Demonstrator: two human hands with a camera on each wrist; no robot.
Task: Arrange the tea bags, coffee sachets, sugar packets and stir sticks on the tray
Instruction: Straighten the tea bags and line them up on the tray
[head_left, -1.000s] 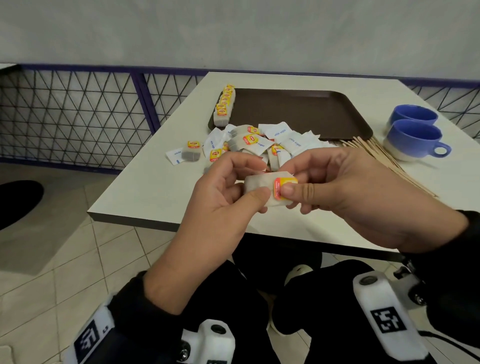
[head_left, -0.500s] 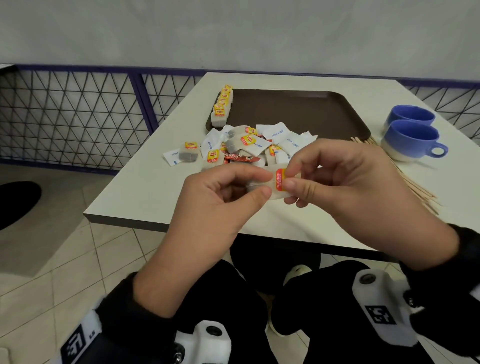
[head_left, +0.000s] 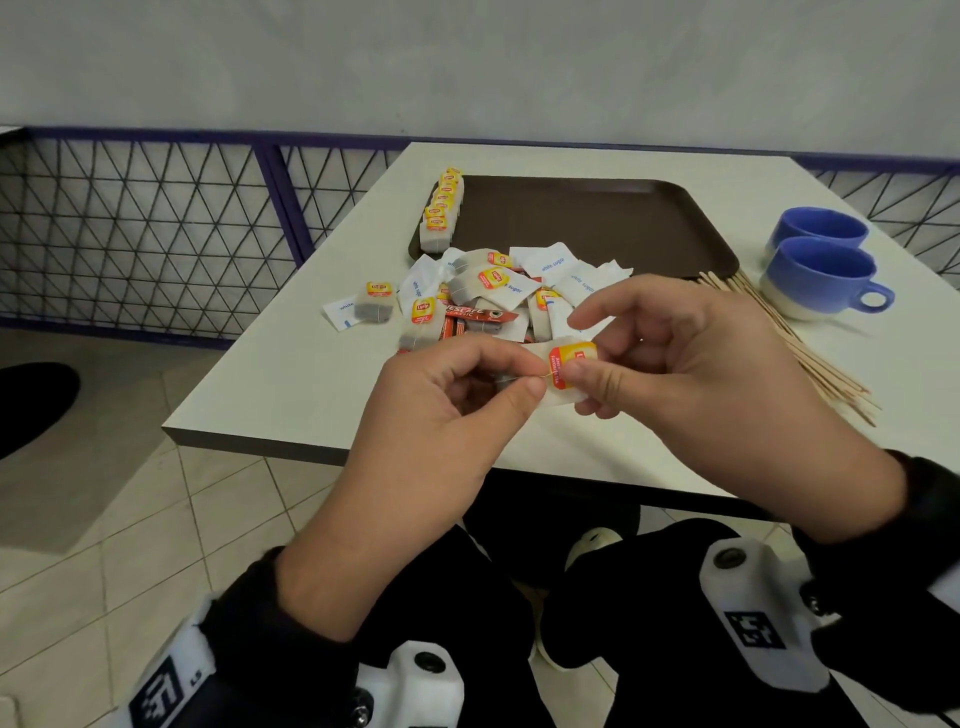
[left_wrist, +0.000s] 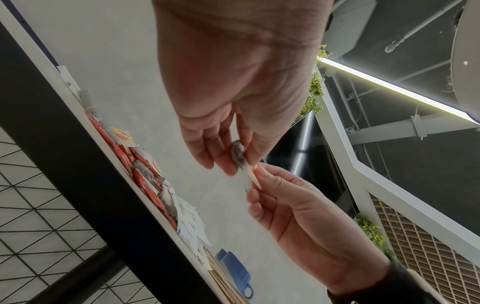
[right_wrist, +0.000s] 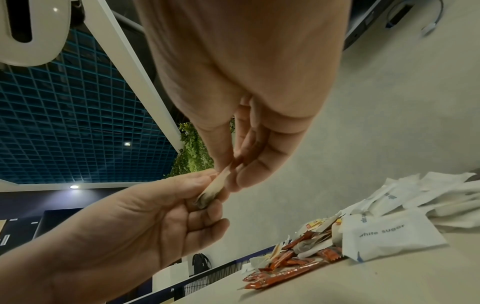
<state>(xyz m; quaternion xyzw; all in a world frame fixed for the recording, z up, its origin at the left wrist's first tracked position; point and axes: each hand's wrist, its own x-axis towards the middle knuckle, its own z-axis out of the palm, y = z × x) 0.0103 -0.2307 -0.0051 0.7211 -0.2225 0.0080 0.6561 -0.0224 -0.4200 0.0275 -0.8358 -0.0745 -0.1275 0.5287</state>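
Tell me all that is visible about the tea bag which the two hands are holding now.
The tea bag is a small white pouch of thin paper-like material, with dark tea showing through one end in the wrist views. A yellow-and-red tag lies against it, a thin string beside it. It is held in the air above the near table edge, touching nothing else. The left hand pinches one end between thumb and fingers; the right hand pinches the tag end.
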